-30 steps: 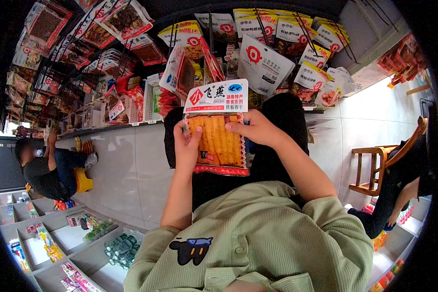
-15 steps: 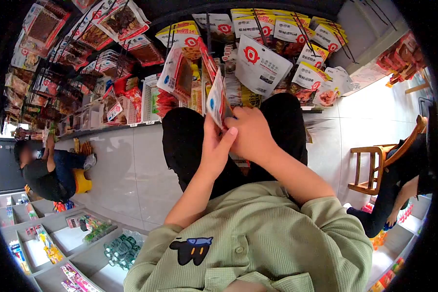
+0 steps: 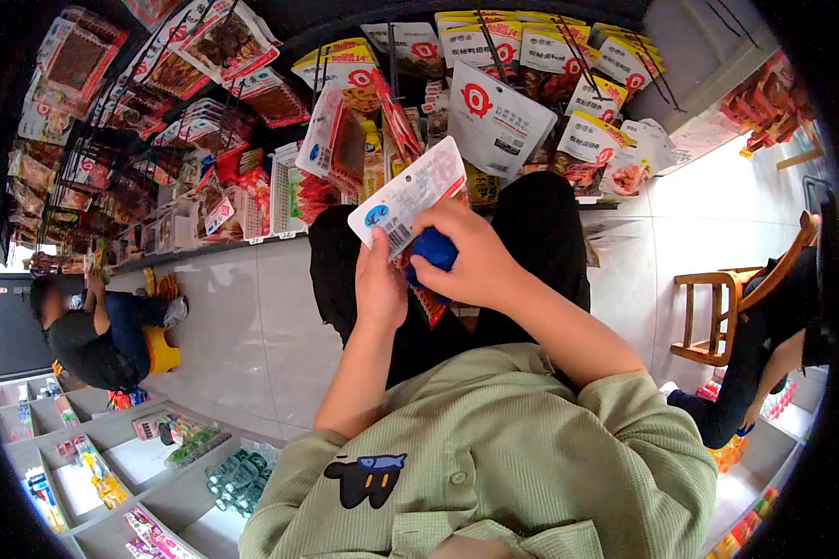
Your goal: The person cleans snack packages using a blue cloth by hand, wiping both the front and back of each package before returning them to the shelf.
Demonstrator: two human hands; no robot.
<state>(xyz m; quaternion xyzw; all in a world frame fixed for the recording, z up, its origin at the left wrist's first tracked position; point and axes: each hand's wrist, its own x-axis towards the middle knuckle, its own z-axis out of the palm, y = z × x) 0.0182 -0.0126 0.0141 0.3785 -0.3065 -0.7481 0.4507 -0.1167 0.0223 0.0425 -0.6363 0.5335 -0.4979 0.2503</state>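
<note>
Pack [image 3: 419,186] is btwn both hands, tilted, barcode side up, above the lap. L hand [image 3: 379,289] is narrow, fingertips on its near left edge, prob. to steady it. R hand [image 3: 475,256] is curled round a blue item [image 3: 433,250], w/ fingers also at the pack's right side, so one hand seems to manage both; can't tell what the blue item is. Far side: pouches [image 3: 552,54] hang in rows, prob. so fronts show; white basket [image 3: 284,200] at left likely keeps loose packets together
</note>
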